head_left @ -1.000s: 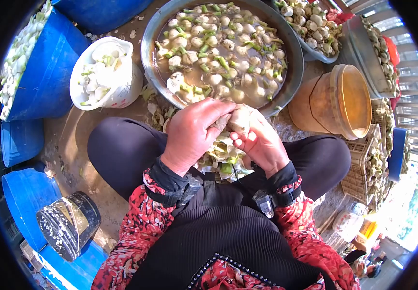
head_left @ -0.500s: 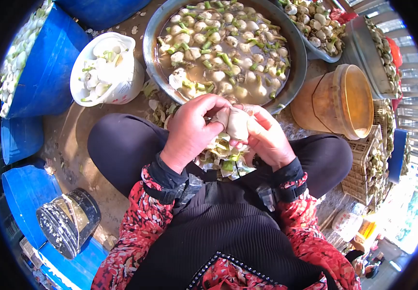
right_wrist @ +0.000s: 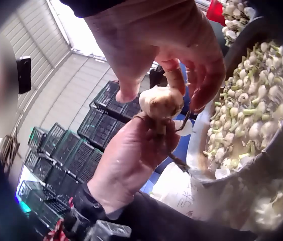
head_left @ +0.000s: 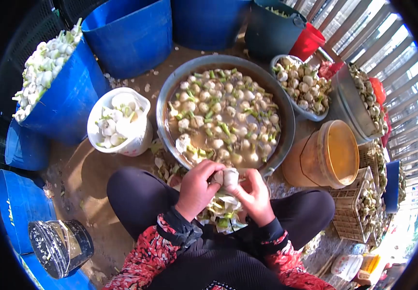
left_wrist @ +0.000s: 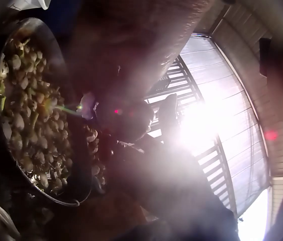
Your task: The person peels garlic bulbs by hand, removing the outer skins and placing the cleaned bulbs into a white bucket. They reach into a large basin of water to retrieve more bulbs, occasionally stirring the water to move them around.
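Observation:
A pale garlic bulb (head_left: 230, 178) is between the two hands, over the lap and near the basin's front rim. The left hand (head_left: 198, 188) grips it by the neck with thumb and fingers; the right wrist view shows the bulb (right_wrist: 162, 102) head up above that grip. Curled fingers of the right hand (head_left: 256, 198) close in from the other side, the index finger against the bulb. Thin dark strips of skin (right_wrist: 185, 120) hang beside it. Below the hands lies a heap of peelings (head_left: 222, 210). Glare and shadow hide the grip in the left wrist view.
Ahead stands a wide metal basin (head_left: 162, 116) of garlic bulbs in murky water. A white bucket (head_left: 139, 140) with cleaner bulbs is to its left, an orange bucket (head_left: 310, 159) to its right. Blue tubs (head_left: 126, 43), a bowl of unpeeled bulbs (head_left: 303, 87) and a crate (head_left: 349, 212) surround the person.
The head view has tilted up, so hands and basin sit lower in it. Both hands keep hold of the bulb, which has been turned; the right hand's fingers have shifted on it.

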A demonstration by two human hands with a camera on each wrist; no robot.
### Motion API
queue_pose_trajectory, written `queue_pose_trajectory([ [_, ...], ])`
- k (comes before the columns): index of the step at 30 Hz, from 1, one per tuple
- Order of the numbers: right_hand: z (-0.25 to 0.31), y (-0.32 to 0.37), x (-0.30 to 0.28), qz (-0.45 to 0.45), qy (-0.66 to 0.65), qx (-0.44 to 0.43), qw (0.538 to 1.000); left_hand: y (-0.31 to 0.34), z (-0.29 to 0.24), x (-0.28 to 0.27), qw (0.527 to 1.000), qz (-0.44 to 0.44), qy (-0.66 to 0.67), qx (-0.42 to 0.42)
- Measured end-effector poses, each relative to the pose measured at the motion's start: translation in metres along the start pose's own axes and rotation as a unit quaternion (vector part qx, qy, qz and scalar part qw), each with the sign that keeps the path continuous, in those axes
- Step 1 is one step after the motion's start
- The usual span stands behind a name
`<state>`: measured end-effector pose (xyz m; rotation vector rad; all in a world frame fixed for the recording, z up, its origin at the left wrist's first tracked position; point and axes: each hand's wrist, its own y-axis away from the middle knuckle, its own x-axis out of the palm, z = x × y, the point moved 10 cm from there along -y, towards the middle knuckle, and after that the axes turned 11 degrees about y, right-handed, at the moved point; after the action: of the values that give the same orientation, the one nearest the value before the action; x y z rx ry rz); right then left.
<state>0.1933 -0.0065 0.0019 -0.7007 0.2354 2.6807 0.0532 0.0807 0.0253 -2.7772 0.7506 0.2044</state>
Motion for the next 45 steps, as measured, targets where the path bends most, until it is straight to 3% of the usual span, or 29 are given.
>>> queue_pose_trajectory([
  [1,0.006,0.000,-0.003,-0.007,0.101,-0.007,0.995,0.000,-0.001,0.000,1.000,0.001,-0.003,0.005],
  [2,0.006,0.000,0.000,0.013,0.061,0.031,0.998,0.000,-0.002,0.000,1.000,0.007,-0.015,0.014],
  [4,0.005,-0.001,0.003,0.015,0.046,0.021,0.999,0.002,0.003,0.000,1.000,0.003,0.013,-0.013],
  [6,0.028,0.000,-0.003,-0.018,0.092,-0.084,0.992,0.005,0.017,0.000,0.996,0.009,0.081,-0.046],
  [8,0.051,0.001,-0.008,-0.021,0.116,-0.167,0.979,0.011,0.052,0.009,0.954,-0.024,0.271,-0.128],
  [9,0.061,0.000,-0.008,-0.020,0.108,-0.203,0.973,0.010,0.057,0.008,0.951,-0.032,0.274,-0.142],
  [12,0.041,-0.007,-0.004,-0.029,0.120,-0.206,0.971,0.011,0.064,0.000,0.950,-0.072,0.251,-0.169],
  [14,0.012,-0.011,0.002,-0.038,-0.026,-0.048,0.998,0.008,0.058,-0.005,0.963,-0.090,0.213,-0.141],
  [16,0.002,-0.012,0.002,-0.059,-0.060,0.017,0.996,0.005,0.028,-0.009,0.988,-0.088,0.125,-0.012],
  [18,0.004,-0.015,-0.008,-0.099,0.114,-0.012,0.989,0.006,0.027,-0.006,0.993,-0.078,0.094,0.008],
  [20,0.003,-0.016,-0.011,-0.108,0.066,-0.005,0.992,0.007,0.037,-0.007,0.988,-0.082,0.118,-0.059],
  [22,-0.009,-0.020,-0.007,-0.110,0.040,-0.020,0.993,0.006,0.038,-0.007,0.975,-0.093,0.191,-0.064],
  [23,-0.012,-0.020,-0.006,-0.092,0.014,-0.028,0.995,0.007,0.042,-0.011,0.978,-0.105,0.157,-0.086],
  [24,-0.012,-0.020,-0.005,-0.075,-0.013,-0.031,0.997,0.009,0.063,-0.011,0.962,-0.121,0.215,-0.116],
  [25,-0.013,-0.019,0.003,-0.034,-0.140,-0.001,0.990,0.012,0.077,-0.007,0.913,-0.152,0.338,-0.172],
  [26,-0.013,-0.021,0.011,-0.001,-0.266,0.023,0.964,0.013,0.086,-0.001,0.859,-0.170,0.435,-0.208],
  [28,-0.030,-0.020,0.023,0.023,-0.489,0.069,0.869,0.010,0.096,-0.007,0.824,-0.168,0.489,-0.233],
  [29,-0.036,-0.021,0.028,0.030,-0.563,0.098,0.820,0.011,0.094,-0.019,0.813,-0.208,0.493,-0.229],
  [30,-0.026,-0.022,0.024,0.052,-0.568,0.086,0.817,0.011,0.089,-0.031,0.802,-0.245,0.496,-0.224],
  [31,-0.024,-0.023,0.018,0.048,-0.540,0.073,0.837,0.007,0.081,-0.038,0.839,-0.222,0.460,-0.188],
  [32,-0.023,-0.025,0.013,0.044,-0.512,0.059,0.856,0.008,0.084,-0.033,0.838,-0.219,0.462,-0.192],
  [34,-0.029,-0.030,0.004,0.014,-0.350,0.041,0.936,0.002,0.062,-0.013,0.962,-0.053,0.217,-0.156],
  [36,-0.019,-0.029,-0.004,-0.009,-0.340,-0.006,0.940,0.011,0.069,0.013,0.932,0.054,0.274,-0.229],
  [39,-0.015,-0.029,-0.007,-0.018,-0.279,-0.012,0.960,0.010,0.060,0.015,0.925,0.055,0.313,-0.207],
  [41,-0.010,-0.030,-0.018,-0.079,-0.050,-0.091,0.991,0.010,0.051,0.019,0.932,0.109,0.271,-0.215],
  [45,-0.016,-0.034,-0.030,-0.150,-0.078,-0.072,0.983,0.011,0.044,0.014,0.968,0.158,0.126,-0.146],
])
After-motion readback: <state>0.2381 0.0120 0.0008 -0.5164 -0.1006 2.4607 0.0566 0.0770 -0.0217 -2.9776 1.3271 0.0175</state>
